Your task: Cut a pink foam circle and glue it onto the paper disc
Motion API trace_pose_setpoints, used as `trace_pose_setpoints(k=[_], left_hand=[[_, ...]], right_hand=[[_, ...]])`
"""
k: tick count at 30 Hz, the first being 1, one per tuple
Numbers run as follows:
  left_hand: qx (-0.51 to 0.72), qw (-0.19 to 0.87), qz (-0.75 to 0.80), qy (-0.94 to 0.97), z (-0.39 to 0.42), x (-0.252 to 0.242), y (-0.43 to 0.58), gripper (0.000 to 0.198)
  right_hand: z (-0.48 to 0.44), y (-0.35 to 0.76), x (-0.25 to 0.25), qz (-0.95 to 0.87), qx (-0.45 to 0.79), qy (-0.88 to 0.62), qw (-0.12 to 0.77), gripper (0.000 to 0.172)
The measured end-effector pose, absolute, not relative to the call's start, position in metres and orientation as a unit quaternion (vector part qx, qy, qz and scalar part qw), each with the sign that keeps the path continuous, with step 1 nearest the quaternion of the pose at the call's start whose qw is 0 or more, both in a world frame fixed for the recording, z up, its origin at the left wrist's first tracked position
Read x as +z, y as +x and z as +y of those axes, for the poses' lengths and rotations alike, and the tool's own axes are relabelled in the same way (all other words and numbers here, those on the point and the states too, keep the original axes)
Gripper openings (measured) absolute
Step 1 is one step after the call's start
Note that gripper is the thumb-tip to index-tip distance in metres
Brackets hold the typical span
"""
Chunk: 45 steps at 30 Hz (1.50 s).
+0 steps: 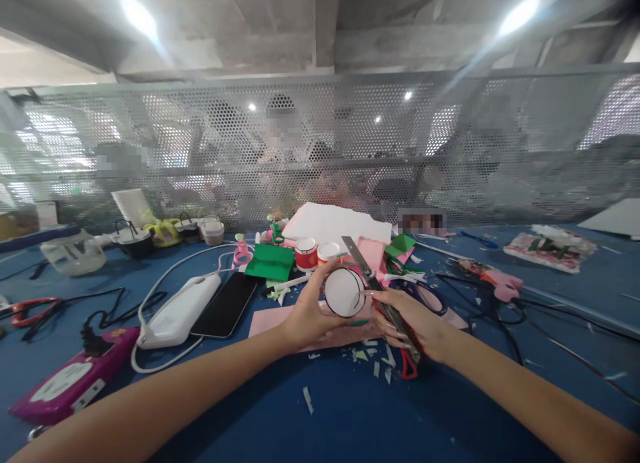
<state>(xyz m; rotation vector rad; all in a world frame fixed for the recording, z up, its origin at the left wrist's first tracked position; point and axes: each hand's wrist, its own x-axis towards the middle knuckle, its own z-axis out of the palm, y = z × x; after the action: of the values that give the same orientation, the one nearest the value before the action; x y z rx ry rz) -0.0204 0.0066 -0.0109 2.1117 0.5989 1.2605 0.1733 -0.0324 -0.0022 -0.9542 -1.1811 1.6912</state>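
Note:
My left hand (pixel 311 311) is curled around a small white paper cup (pixel 344 292), its round end facing me with a dark line along the edge. In my right hand (pixel 413 316) is a utility knife (pixel 367 270), its blade pointing up and to the left, just beside the cup. A red loop (pixel 409 364) hangs below that hand; I cannot make out what it belongs to. Under both hands lies a pink sheet (pixel 270 322). Beyond the cup stand a red-and-white cup (pixel 306 253) and another similar cup (pixel 329 251).
Paper scraps (pixel 377 368) litter the blue table (pixel 240 416). To the left are a black phone (pixel 227 304), a white power bank (pixel 183 310) with its cable and a purple power strip (pixel 75 376). Green paper (pixel 270 262) and dark-handled scissors (pixel 430 296) lie beyond; a perforated metal screen (pixel 350 136) stands behind.

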Motion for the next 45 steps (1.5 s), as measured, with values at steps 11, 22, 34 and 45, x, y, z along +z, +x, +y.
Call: trace_pose_setpoints(k=[11, 22, 34, 45], left_hand=[[0.512, 0.311, 0.245, 0.762, 0.007, -0.008, -0.015, 0.091], [0.498, 0.315, 0.272, 0.761, 0.011, -0.01, -0.017, 0.093], [0.366, 0.349, 0.278, 0.817, 0.011, -0.013, -0.02, 0.097], [0.221, 0.221, 0.34, 0.887, 0.0, -0.005, -0.021, 0.08]], right_hand=[[-0.021, 0.195, 0.007, -0.456, 0.514, -0.345, 0.64, 0.03], [-0.007, 0.202, 0.003, -0.459, 0.495, -0.301, 0.673, 0.035], [-0.004, 0.208, 0.006, -0.411, 0.479, -0.415, 0.655, 0.053], [-0.004, 0.212, 0.012, -0.373, 0.532, -0.402, 0.646, 0.04]])
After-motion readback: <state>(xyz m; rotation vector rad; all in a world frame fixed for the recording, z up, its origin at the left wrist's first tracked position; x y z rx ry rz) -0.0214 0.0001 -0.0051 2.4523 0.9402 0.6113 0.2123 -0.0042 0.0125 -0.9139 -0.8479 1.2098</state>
